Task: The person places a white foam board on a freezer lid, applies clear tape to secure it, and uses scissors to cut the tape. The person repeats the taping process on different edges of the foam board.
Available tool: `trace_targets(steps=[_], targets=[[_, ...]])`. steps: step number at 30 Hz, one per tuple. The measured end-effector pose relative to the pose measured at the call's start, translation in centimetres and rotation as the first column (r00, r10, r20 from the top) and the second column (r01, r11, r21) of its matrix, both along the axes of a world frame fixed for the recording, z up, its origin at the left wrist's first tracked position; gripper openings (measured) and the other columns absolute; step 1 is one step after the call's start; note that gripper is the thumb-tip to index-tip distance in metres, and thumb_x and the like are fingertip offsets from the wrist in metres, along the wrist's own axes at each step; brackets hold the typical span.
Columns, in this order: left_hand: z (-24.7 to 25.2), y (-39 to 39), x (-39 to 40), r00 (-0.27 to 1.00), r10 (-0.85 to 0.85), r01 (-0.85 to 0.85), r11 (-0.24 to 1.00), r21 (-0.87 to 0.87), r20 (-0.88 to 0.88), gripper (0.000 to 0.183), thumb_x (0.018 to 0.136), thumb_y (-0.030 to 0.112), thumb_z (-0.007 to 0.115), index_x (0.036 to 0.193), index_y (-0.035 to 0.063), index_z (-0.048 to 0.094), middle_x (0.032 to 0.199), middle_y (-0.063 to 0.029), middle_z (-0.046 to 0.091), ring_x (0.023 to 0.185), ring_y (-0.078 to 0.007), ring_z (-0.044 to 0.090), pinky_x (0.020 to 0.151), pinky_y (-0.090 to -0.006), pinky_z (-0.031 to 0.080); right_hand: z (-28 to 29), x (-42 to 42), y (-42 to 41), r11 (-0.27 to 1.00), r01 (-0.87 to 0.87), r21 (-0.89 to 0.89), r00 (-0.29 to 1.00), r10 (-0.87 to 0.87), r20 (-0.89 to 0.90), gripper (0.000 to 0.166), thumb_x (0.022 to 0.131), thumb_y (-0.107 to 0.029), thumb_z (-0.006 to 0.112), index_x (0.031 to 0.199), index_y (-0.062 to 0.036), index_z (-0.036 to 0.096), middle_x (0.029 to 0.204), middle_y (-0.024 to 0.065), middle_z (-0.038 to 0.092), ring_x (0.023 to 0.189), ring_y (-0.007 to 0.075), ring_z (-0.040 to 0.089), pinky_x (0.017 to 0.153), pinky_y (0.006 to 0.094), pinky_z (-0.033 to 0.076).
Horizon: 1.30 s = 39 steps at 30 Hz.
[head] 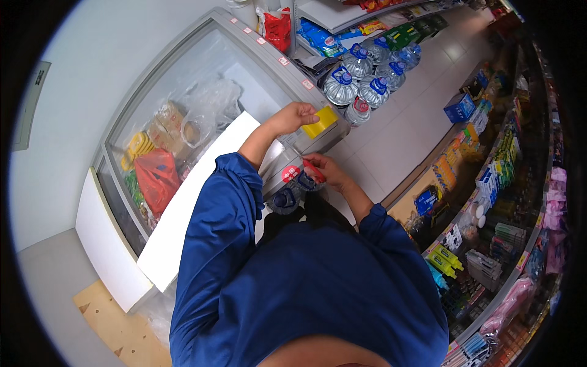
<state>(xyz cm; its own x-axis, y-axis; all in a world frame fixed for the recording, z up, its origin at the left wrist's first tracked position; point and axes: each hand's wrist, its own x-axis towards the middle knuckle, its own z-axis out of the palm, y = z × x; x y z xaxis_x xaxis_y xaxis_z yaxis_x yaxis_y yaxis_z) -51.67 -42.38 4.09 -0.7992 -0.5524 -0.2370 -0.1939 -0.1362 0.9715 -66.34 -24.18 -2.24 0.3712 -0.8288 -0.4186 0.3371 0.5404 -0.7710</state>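
My left hand [296,118] grips a roll of yellow tape [324,118] by its near edge, over the front corner of a glass-topped chest freezer [270,59]. Just below and to the right, my right hand [326,170] is closed around a red-handled tool [314,171], which looks like scissors. Its thin metal end points up and left towards the freezer's front face, though I cannot tell whether it touches. A round red sticker [290,174] is on that face. A white board [202,202] lies slanted across the freezer, under my left forearm.
Inside the freezer are a red plastic bag [157,179], cardboard boxes [167,128] and a clear bag [215,105]. Large water bottles [360,64] stand on the floor beyond, with others [284,199] near my legs. Stocked shelves [486,220] line the right side.
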Motion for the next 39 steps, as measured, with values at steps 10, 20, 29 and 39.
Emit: trace_targets(steps=[10, 20, 29, 39], targets=[[-0.1, -0.6, 0.2, 0.998, 0.055, -0.056, 0.998, 0.022, 0.03, 0.019, 0.096, 0.017, 0.065, 0.101, -0.0005, 0.066, 0.089, 0.0002, 0.068, 0.08, -0.0072, 0.06, 0.075, -0.0237, 0.048, 0.4, -0.2, 0.0, 0.995, -0.031, -0.093, 0.996, 0.023, -0.087, 0.04, 0.088, -0.013, 0.073, 0.125, -0.0047, 0.06, 0.087, -0.002, 0.063, 0.061, 0.0023, 0.053, 0.05, 0.0182, 0.041], [1.6, -0.7, -0.5, 0.912, 0.384, -0.409, 0.877, 0.252, 0.144, 0.018, 0.096, 0.023, 0.064, 0.099, 0.0067, 0.07, 0.085, -0.0003, 0.07, 0.07, -0.0086, 0.064, 0.066, -0.023, 0.05, -0.5, -0.6, -0.3, 1.0, -0.002, 0.001, 0.995, 0.002, -0.095, 0.033, 0.09, -0.014, 0.07, 0.121, -0.0058, 0.062, 0.084, -0.0023, 0.064, 0.058, 0.0022, 0.053, 0.047, 0.0176, 0.041], [-0.4, -1.0, 0.4, 0.802, 0.588, -0.573, 0.703, 0.421, 0.109, 0.017, 0.094, 0.017, 0.065, 0.098, 0.0002, 0.068, 0.084, -0.0066, 0.07, 0.064, -0.0119, 0.065, 0.052, -0.0237, 0.049, -0.5, -1.1, -1.1, 1.0, -0.023, 0.015, 0.997, 0.024, -0.072, 0.03, 0.09, -0.015, 0.071, 0.117, -0.0055, 0.063, 0.08, -0.0021, 0.063, 0.057, 0.0026, 0.053, 0.046, 0.0183, 0.04], [-1.5, -1.1, 1.9, 0.694, 0.718, -0.631, 0.567, 0.529, 0.059, 0.022, 0.098, 0.019, 0.058, 0.099, -0.0028, 0.063, 0.071, -0.0031, 0.059, 0.05, -0.0085, 0.046, 0.04, -0.022, 0.034, -0.8, -1.2, -1.1, 0.999, 0.002, 0.033, 1.0, -0.001, -0.03, 0.03, 0.09, -0.015, 0.072, 0.116, -0.004, 0.063, 0.079, -0.0006, 0.063, 0.056, 0.0031, 0.053, 0.045, 0.0181, 0.04]])
